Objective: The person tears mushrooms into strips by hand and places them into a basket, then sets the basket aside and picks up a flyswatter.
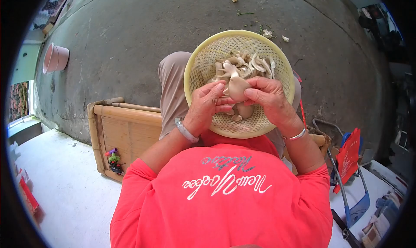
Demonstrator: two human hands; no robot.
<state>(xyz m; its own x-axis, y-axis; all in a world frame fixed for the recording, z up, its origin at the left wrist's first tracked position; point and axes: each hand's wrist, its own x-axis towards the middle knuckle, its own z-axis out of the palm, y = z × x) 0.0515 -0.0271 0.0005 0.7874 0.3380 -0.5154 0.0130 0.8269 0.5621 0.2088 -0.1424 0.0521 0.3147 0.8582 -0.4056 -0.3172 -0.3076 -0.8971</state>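
Note:
An oyster mushroom point(238, 90) with a broad grey-beige cap is held over the yellow plastic basket point(197, 57) on my lap. My right hand point(271, 98) pinches the cap's right edge between thumb and fingers. On the other side, my left hand point(207, 103) has its thumb and fingers closed at the mushroom's left edge. Torn mushroom strips point(260, 66) lie heaped in the far part of the basket. Nearer to me, below the held cap, another mushroom cap point(245, 110) rests in the basket. My fingers hide part of the pile.
A bamboo bench point(125, 135) stands at left, with a small colourful toy point(114, 161) on it. Farther left is a pink bucket point(56, 58). Mushroom scraps point(268, 33) lie on the concrete floor beyond the basket. At right stands a metal-framed cart point(353, 196) with a red bag point(348, 157).

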